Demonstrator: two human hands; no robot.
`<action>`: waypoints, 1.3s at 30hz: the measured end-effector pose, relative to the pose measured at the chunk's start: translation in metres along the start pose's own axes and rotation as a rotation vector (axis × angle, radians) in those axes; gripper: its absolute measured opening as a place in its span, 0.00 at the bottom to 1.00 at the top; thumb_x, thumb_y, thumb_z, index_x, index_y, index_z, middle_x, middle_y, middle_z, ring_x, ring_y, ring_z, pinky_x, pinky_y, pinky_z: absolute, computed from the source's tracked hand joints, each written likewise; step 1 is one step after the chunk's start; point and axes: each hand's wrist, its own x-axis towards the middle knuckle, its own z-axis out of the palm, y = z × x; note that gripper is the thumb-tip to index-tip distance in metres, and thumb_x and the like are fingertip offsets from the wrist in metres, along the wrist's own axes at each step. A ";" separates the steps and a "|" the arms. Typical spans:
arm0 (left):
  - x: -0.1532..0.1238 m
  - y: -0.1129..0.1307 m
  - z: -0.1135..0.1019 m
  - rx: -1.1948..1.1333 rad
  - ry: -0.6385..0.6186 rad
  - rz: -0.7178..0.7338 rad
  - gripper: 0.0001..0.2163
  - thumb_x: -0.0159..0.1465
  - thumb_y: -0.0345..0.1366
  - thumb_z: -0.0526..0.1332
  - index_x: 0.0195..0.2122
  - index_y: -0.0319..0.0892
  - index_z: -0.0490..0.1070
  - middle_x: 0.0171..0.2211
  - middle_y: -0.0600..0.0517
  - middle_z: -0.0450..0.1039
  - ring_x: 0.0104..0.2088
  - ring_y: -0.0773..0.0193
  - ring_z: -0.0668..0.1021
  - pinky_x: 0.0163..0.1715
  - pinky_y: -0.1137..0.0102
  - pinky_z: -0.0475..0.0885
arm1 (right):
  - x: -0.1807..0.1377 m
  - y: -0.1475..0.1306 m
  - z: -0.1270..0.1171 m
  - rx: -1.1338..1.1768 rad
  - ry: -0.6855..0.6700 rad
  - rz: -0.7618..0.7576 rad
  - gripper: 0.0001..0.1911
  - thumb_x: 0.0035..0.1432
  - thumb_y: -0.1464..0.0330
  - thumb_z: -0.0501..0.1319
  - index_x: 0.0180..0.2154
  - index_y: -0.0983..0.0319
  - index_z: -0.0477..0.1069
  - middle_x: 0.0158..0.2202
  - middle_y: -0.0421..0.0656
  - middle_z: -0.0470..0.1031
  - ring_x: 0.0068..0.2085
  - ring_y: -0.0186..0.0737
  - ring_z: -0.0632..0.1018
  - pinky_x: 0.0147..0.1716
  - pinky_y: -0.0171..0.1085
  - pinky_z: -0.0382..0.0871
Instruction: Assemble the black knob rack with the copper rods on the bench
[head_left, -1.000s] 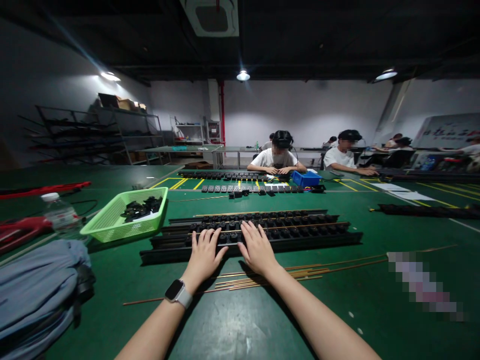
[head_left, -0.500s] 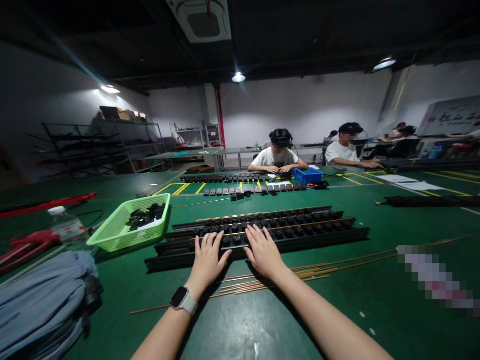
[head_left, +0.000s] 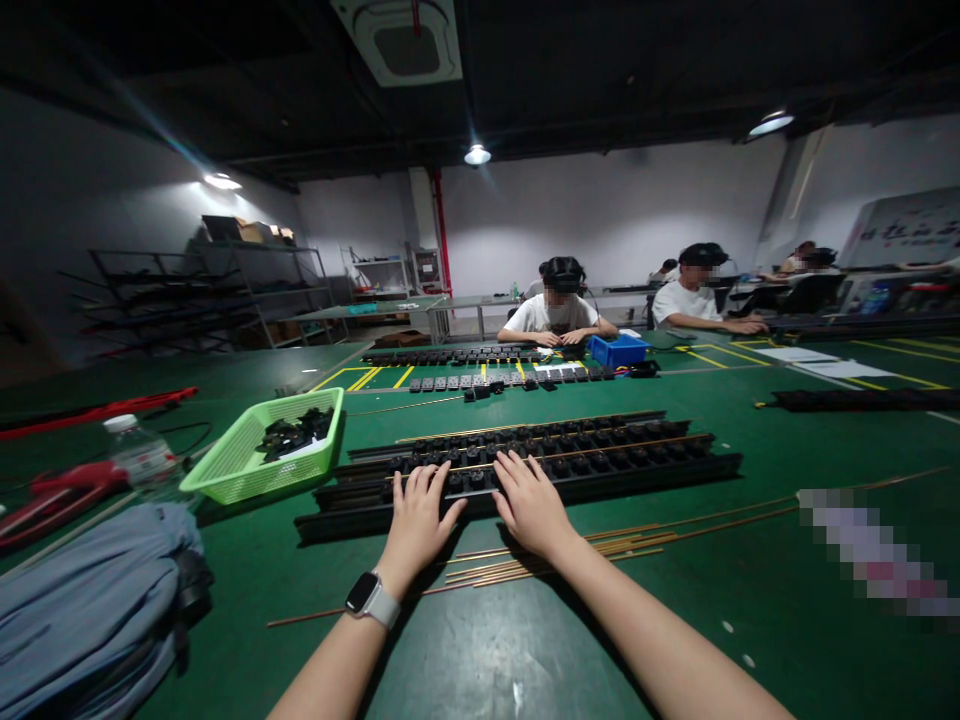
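Observation:
My left hand lies over the near side of a long black rail assembly, its fingers stretched out and slightly apart. My right hand rests further along the same rails in a similar pose. Rows of small black blocks sit between the rails. A thin brass-coloured rod runs lengthwise over the blocks, under or beside my fingertips; exact contact cannot be made out. Several loose brass-coloured rods lie on the green table on my side of the rails, partly hidden by my right forearm.
A light green basket of black parts stands to the left, near a plastic bottle and a grey-blue cloth item. Across the table are a row of small blocks, a blue bin and a co-worker.

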 end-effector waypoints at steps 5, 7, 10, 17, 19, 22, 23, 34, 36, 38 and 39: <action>-0.001 -0.001 0.001 -0.008 0.014 0.006 0.28 0.74 0.51 0.58 0.73 0.48 0.63 0.64 0.42 0.72 0.67 0.46 0.69 0.74 0.34 0.50 | -0.001 0.001 -0.003 -0.016 -0.008 0.007 0.27 0.76 0.65 0.55 0.72 0.62 0.67 0.74 0.50 0.65 0.75 0.52 0.64 0.76 0.57 0.52; -0.001 -0.002 0.001 -0.011 0.011 0.003 0.28 0.74 0.51 0.58 0.73 0.48 0.63 0.64 0.42 0.72 0.67 0.46 0.69 0.74 0.34 0.50 | -0.001 0.001 -0.004 -0.017 -0.010 0.009 0.26 0.76 0.66 0.54 0.71 0.62 0.68 0.74 0.50 0.65 0.74 0.52 0.65 0.75 0.57 0.53; -0.001 -0.001 0.000 -0.015 0.009 0.002 0.29 0.74 0.50 0.58 0.73 0.48 0.62 0.64 0.42 0.72 0.67 0.46 0.69 0.74 0.34 0.50 | -0.001 0.002 -0.006 -0.015 -0.009 0.004 0.26 0.75 0.68 0.55 0.70 0.62 0.69 0.73 0.50 0.66 0.74 0.52 0.66 0.74 0.57 0.55; 0.000 -0.001 -0.001 -0.030 0.008 0.002 0.29 0.74 0.50 0.58 0.74 0.49 0.62 0.64 0.42 0.72 0.67 0.46 0.70 0.74 0.33 0.50 | -0.001 0.001 -0.011 -0.027 -0.018 -0.001 0.27 0.73 0.69 0.56 0.70 0.62 0.69 0.74 0.50 0.66 0.74 0.53 0.66 0.75 0.58 0.54; 0.000 -0.001 -0.001 -0.030 0.007 0.001 0.29 0.74 0.50 0.58 0.74 0.49 0.62 0.64 0.42 0.72 0.67 0.46 0.69 0.74 0.33 0.50 | -0.001 0.001 -0.012 -0.026 -0.018 0.001 0.27 0.72 0.70 0.56 0.70 0.61 0.69 0.74 0.50 0.65 0.74 0.53 0.66 0.75 0.57 0.54; 0.000 -0.001 -0.001 -0.032 0.003 0.002 0.29 0.74 0.50 0.58 0.73 0.49 0.62 0.64 0.42 0.72 0.67 0.46 0.69 0.74 0.33 0.49 | -0.001 0.000 -0.012 -0.022 -0.022 -0.010 0.27 0.72 0.70 0.55 0.70 0.63 0.69 0.74 0.50 0.65 0.74 0.53 0.66 0.75 0.57 0.54; 0.000 -0.001 -0.001 -0.032 0.002 0.001 0.28 0.74 0.51 0.58 0.73 0.49 0.62 0.64 0.42 0.72 0.67 0.46 0.69 0.74 0.34 0.49 | -0.001 0.000 -0.012 -0.020 -0.023 -0.016 0.27 0.72 0.70 0.55 0.70 0.63 0.69 0.74 0.50 0.65 0.74 0.53 0.66 0.75 0.57 0.54; 0.000 0.000 -0.002 -0.035 -0.002 -0.004 0.29 0.74 0.50 0.58 0.73 0.48 0.62 0.64 0.42 0.72 0.68 0.45 0.69 0.74 0.33 0.49 | -0.001 -0.003 -0.008 -0.003 -0.016 -0.015 0.28 0.73 0.70 0.55 0.71 0.64 0.67 0.75 0.50 0.64 0.75 0.52 0.64 0.76 0.55 0.52; 0.000 0.000 -0.002 -0.034 0.001 0.000 0.29 0.74 0.51 0.58 0.73 0.48 0.62 0.64 0.42 0.72 0.68 0.45 0.69 0.74 0.34 0.49 | -0.001 -0.004 -0.006 -0.006 -0.018 -0.012 0.27 0.73 0.69 0.55 0.71 0.65 0.67 0.75 0.51 0.64 0.75 0.53 0.63 0.76 0.55 0.52; 0.000 0.000 -0.002 -0.031 0.003 -0.001 0.29 0.74 0.51 0.58 0.73 0.48 0.63 0.64 0.42 0.72 0.67 0.45 0.69 0.74 0.34 0.49 | -0.001 -0.004 -0.005 -0.005 -0.021 -0.009 0.28 0.74 0.69 0.55 0.71 0.66 0.66 0.75 0.51 0.63 0.75 0.53 0.63 0.76 0.55 0.52; 0.000 0.000 -0.001 -0.030 0.003 -0.003 0.29 0.74 0.50 0.59 0.73 0.48 0.63 0.64 0.42 0.72 0.67 0.45 0.69 0.74 0.33 0.49 | 0.000 -0.005 -0.004 -0.003 -0.025 -0.010 0.28 0.74 0.69 0.55 0.71 0.67 0.66 0.75 0.51 0.63 0.76 0.53 0.62 0.76 0.55 0.52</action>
